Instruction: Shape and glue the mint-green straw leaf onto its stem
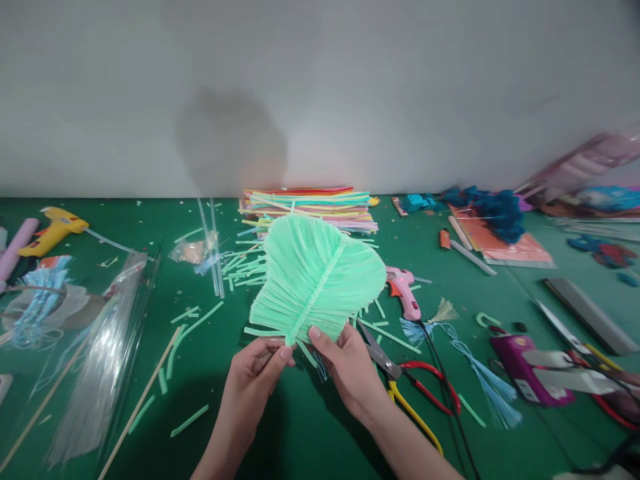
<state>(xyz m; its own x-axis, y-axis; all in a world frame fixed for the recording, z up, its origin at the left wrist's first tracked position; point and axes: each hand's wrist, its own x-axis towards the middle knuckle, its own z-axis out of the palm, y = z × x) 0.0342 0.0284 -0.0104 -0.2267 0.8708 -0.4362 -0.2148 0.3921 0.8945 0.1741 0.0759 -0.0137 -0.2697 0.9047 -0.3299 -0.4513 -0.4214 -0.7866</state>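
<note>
— Mint-green straws are seen joined into a leaf-shaped piece [315, 280], which is held up above the green table [300, 427], near the middle of the scene. How is it gripped?

— It is pinched at its near, lower edge by both hands. The left hand [255, 373] is closed on the base of the central rib, thumb against fingertips. The right hand [350, 367] is closed on the edge just to the right, its thumb laid on the front of the straws.

— What is found around it?

— Cut green straw pieces [240, 267] are scattered on the table behind and to the left. A stack of coloured sheets [310, 200] is placed at the far edge, against the wall. A pink glue gun [403, 290] lies just right of the leaf, and pliers with red and yellow handles [415, 387] lie near the right wrist. A yellow glue gun [53, 227] is seen far left, and a bag of clear straws [100, 360] lies near left.
</note>
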